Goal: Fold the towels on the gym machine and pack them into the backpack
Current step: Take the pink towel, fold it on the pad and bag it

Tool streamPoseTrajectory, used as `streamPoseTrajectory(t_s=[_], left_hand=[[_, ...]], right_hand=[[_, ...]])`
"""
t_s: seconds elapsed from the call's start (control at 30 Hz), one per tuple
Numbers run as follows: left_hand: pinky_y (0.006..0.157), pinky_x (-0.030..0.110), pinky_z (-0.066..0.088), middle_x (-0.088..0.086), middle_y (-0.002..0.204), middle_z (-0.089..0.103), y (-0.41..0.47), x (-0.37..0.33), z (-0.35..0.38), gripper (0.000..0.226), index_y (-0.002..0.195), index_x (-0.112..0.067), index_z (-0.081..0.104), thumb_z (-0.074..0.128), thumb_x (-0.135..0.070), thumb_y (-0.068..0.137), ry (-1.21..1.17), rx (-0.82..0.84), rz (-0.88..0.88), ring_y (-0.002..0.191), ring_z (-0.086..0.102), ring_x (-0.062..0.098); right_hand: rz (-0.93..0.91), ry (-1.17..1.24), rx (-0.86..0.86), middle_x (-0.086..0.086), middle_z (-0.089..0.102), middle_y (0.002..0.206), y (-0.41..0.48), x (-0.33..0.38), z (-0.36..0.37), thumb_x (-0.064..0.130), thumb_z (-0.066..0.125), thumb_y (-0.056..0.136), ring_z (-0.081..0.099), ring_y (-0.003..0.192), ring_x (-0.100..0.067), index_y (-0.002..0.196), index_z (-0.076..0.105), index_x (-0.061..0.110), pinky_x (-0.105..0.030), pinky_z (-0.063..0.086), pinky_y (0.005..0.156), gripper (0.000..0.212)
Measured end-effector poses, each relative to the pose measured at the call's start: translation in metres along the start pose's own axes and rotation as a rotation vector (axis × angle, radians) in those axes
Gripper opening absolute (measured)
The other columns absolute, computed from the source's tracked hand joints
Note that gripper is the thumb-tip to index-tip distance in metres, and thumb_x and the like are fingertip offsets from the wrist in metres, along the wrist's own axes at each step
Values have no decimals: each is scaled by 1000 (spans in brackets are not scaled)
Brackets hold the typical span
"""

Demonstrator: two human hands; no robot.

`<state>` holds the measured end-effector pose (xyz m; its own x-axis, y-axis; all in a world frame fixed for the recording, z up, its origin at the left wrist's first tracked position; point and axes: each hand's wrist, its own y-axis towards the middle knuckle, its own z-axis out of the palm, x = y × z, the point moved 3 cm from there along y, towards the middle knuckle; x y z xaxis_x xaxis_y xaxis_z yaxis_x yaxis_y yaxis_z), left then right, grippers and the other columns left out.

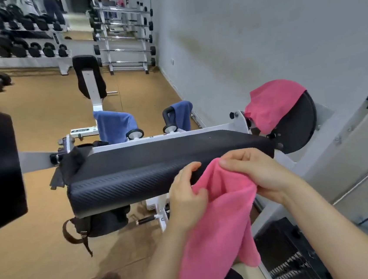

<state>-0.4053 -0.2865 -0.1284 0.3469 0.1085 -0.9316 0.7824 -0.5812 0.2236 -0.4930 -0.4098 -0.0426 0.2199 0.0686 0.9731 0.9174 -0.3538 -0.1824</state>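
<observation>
Closest to the person, a pink towel (218,215) hung in front of the body, bunched at the top and falling loose below, so its corners were not yet found. The left hand (186,196) gripped one gathered edge with thumb and curled fingers, and the right hand (250,171) pinched the top of the cloth just beside it. Both were clenched on the towel, probably to work along the hem and spread it for a first fold.

The hands were held right at the near edge of the black pad (136,167), which looked like the handiest flat surface to fold on. Under that pad, on the floor, sat the backpack (103,222) with its strap trailing. It was within reach for packing, though whether it was unzipped could not be told.

Beyond the pad, two blue towels (115,126) (183,114) were draped over the machine's handles, and a second pink towel (272,102) lay over a dark round plate (300,127) by the wall. All three were unfolded, so most of the job seemed to remain. Farthest off stood a dumbbell rack (16,43).
</observation>
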Motion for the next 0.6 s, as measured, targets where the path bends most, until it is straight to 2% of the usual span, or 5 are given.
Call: streamPoseTrajectory(t_s=[0.1, 0.2, 0.3, 0.43, 0.6], left_hand=[[64, 21, 45, -20, 67, 64, 19, -30, 10, 29, 77, -39, 68, 50, -16, 75, -285, 253, -70, 65, 56, -3], [65, 21, 47, -10, 68, 66, 40, -38, 7, 23, 80, -20, 74, 54, -9, 87, -394, 228, -128, 66, 58, 2], [69, 28, 48, -5, 72, 66, 50, -37, -6, 21, 79, -15, 72, 56, -12, 93, -279, 195, -107, 71, 59, 7], [67, 23, 46, -14, 69, 64, 49, -37, -21, 22, 77, -23, 69, 54, -17, 93, -24, 260, -32, 70, 58, 3], [65, 29, 40, 0, 66, 59, 60, -17, -58, 26, 70, -14, 60, 59, -26, 92, 259, 97, 12, 64, 52, 6]], right_hand=[[-22, -16, 57, -17, 70, 85, 10, 4, 10, 14, 67, 86, 66, 77, -21, 90, 72, -1, -28, 55, 70, 16], [-44, -17, 7, -21, 70, 95, 17, 11, -9, 8, 70, 83, 67, 83, -23, 101, 70, -3, -27, 56, 74, 22], [-7, -224, 18, -12, 69, 82, 12, 10, -36, 0, 71, 81, 61, 72, -17, 98, 73, 6, -22, 47, 63, 18], [79, -590, -21, 12, 53, 53, 3, -7, -64, 14, 75, 82, 46, 56, -6, 81, 76, 20, -18, 36, 55, 6], [117, -531, 10, 6, 58, 57, 3, -23, -88, 20, 76, 82, 50, 54, -7, 77, 76, 16, -24, 37, 53, 7]])
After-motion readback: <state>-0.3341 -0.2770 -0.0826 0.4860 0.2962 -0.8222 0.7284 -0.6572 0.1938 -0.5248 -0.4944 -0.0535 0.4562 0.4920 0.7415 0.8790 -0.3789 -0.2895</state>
